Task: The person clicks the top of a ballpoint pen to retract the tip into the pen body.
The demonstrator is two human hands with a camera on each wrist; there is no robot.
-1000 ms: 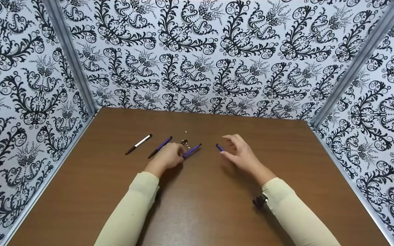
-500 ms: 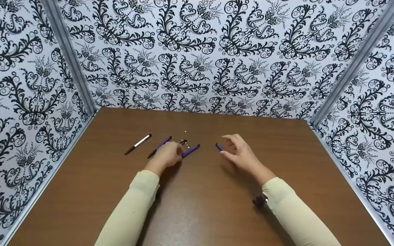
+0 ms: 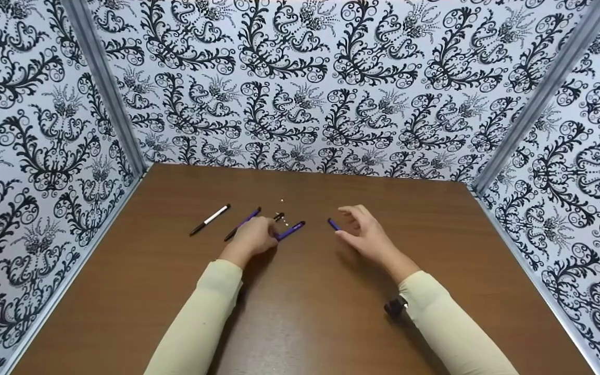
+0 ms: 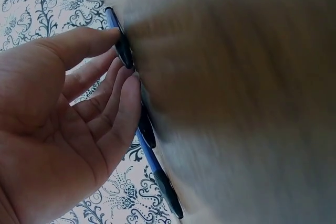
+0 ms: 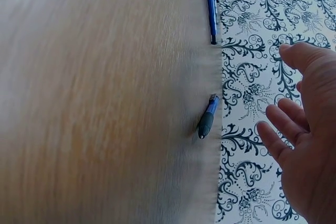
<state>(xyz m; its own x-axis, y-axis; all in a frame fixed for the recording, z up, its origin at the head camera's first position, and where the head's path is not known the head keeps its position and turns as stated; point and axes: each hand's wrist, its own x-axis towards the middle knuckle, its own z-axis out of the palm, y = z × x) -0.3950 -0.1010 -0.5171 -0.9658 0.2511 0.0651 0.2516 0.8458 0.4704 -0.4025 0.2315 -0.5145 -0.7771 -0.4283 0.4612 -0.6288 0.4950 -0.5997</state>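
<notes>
My left hand (image 3: 255, 234) pinches a blue pen (image 3: 294, 229) between thumb and fingertips, low over the table. In the left wrist view the thumb touches that pen's black grip (image 4: 124, 51); the right wrist view shows the pen's far end pointing away from the fingers. My right hand (image 3: 367, 234) is held with fingers spread and slightly bent, holding nothing. Close to its thumb another blue pen (image 3: 333, 224) with a dark grip lies on the table, apart from the hand in the right wrist view (image 5: 208, 119).
Left of my left hand lie a blue pen with black grip (image 3: 242, 224) and a white pen with black grip (image 3: 210, 220). Beyond the fingers is a small black piece (image 3: 279, 216) with tiny light bits. Patterned walls (image 3: 300, 94) enclose the brown table (image 3: 300, 312).
My left hand has shifted slightly left, and the pen in it has lowered and turned a little. The right hand and the other pens stay put.
</notes>
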